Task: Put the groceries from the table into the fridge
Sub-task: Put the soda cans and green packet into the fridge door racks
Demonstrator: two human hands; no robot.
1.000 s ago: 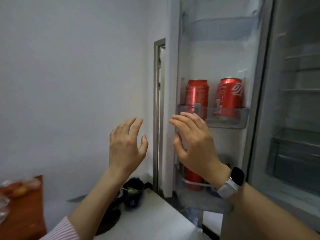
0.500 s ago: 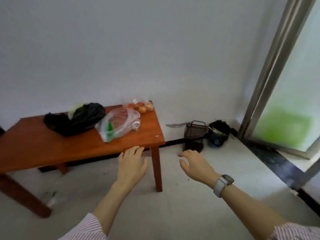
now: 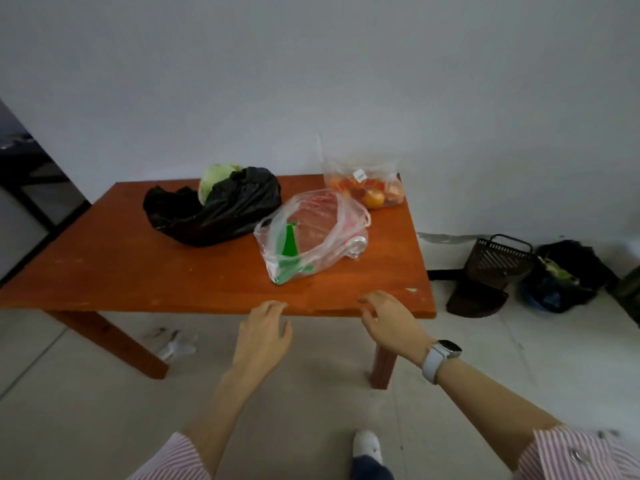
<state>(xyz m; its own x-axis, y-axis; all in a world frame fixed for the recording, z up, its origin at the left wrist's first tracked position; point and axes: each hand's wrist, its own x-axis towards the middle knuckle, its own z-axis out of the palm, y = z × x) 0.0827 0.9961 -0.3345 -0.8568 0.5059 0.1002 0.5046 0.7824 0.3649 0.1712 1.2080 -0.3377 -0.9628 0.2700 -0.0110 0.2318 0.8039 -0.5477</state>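
A low orange-brown wooden table [image 3: 138, 265] stands against the white wall. On it lie a black plastic bag [image 3: 221, 209] with a green cabbage [image 3: 216, 176] poking out, a clear plastic bag [image 3: 311, 233] with green and red print, and a clear bag of oranges and tomatoes [image 3: 369, 190] at the back right corner. My left hand [image 3: 263, 337] and my right hand [image 3: 391, 320] hover at the table's front edge, fingers loosely spread, holding nothing. The fridge is out of view.
On the floor right of the table sit a dark mesh basket [image 3: 495, 261] and a black bag of rubbish [image 3: 568, 275]. Crumpled white plastic [image 3: 176, 344] lies under the table. A dark doorway [image 3: 31, 188] is at the left. My foot [image 3: 367, 445] shows below.
My view has swung from the open fridge door with red cans to the table. Both hands have dropped and come to the table's front edge, still holding nothing.
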